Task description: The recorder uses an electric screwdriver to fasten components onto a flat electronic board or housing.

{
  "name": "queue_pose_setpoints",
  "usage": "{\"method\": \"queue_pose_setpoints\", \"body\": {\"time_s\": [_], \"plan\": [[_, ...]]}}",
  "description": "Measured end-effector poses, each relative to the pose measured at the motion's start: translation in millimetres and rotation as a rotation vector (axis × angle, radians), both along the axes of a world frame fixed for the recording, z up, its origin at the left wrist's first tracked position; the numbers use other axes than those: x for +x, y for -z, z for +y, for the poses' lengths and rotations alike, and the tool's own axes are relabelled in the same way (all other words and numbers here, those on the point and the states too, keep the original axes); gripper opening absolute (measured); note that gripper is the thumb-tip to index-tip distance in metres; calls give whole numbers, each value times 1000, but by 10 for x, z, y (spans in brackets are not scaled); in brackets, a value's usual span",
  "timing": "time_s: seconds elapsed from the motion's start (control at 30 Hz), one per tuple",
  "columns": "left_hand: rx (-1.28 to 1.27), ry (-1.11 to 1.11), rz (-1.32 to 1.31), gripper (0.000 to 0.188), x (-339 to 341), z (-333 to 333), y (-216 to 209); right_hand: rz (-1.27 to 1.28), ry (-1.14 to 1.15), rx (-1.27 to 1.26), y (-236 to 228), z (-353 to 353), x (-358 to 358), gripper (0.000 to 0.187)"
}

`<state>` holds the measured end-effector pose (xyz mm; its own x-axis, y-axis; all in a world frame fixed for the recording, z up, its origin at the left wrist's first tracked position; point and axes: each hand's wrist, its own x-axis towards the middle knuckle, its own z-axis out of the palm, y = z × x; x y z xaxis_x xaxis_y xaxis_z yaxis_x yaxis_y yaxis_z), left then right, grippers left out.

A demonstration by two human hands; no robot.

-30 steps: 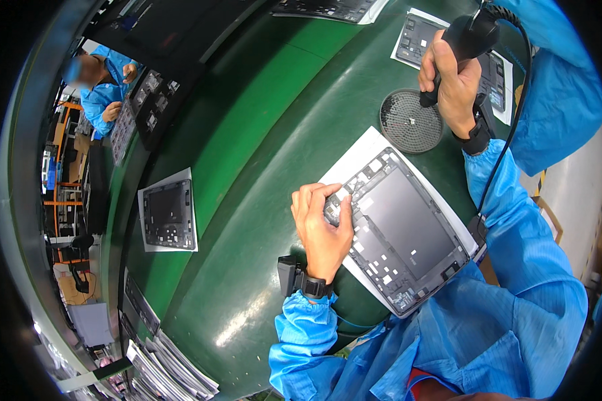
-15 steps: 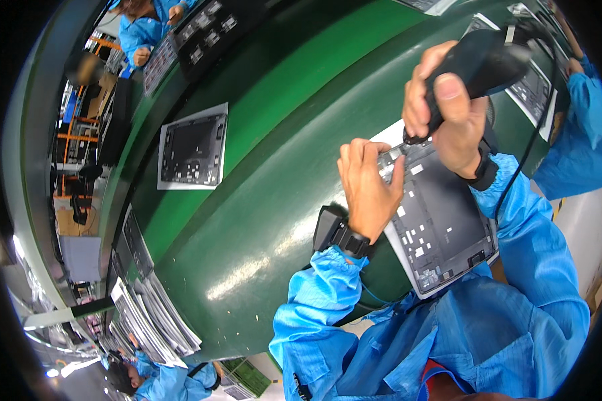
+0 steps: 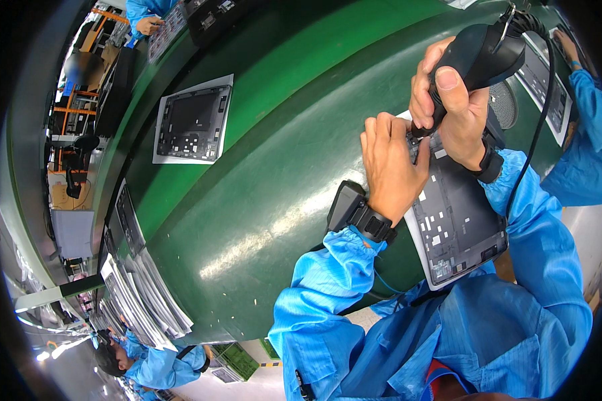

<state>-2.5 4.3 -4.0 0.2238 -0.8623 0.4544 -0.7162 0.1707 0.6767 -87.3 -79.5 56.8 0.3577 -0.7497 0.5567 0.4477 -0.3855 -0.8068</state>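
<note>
A black electric screwdriver (image 3: 475,60) is gripped in my right hand (image 3: 458,110), its narrow tip pointing down at the far end of a dark tablet housing (image 3: 458,207). The housing is flat, dotted with small white patches, and lies on a white sheet close to my body. My left hand (image 3: 394,164) holds its far left corner, fingers over the edge and thumb beside the tip. What lies right under the tip is hidden by my fingers. A hook and coiled cord (image 3: 532,27) meet the screwdriver's top end.
Another housing (image 3: 192,120) rests on a white sheet on the bright green strip. A stack of white sheets (image 3: 140,301) stands at the left. One more housing (image 3: 545,87) lies at the right, near a co-worker's blue sleeve (image 3: 592,100). A round mesh-like grey thing (image 3: 504,105) sits behind my right wrist.
My hands and the housing appear shifted slightly right in view, along with the whole scene. The screwdriver tip is lower, close to my left thumb; the screwdriver looks sharper, less smeared.
</note>
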Motion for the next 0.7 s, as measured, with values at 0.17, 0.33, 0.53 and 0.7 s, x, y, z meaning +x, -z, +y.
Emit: {"method": "queue_pose_setpoints", "body": {"time_s": [0.17,0.33,0.53,0.7], "plan": [[7,8,-2,31,0,-2,-3,-5,-11,-1,12,1,5,34],[13,2,-1,32,8,3,5,-4,-38,-28,10,30,13,32],[16,1,10,31,0,1,9,18,-46,-48,48,22,25,32],[22,-3,10,30,-9,3,11,31,-27,-47,33,24,40,31]]}}
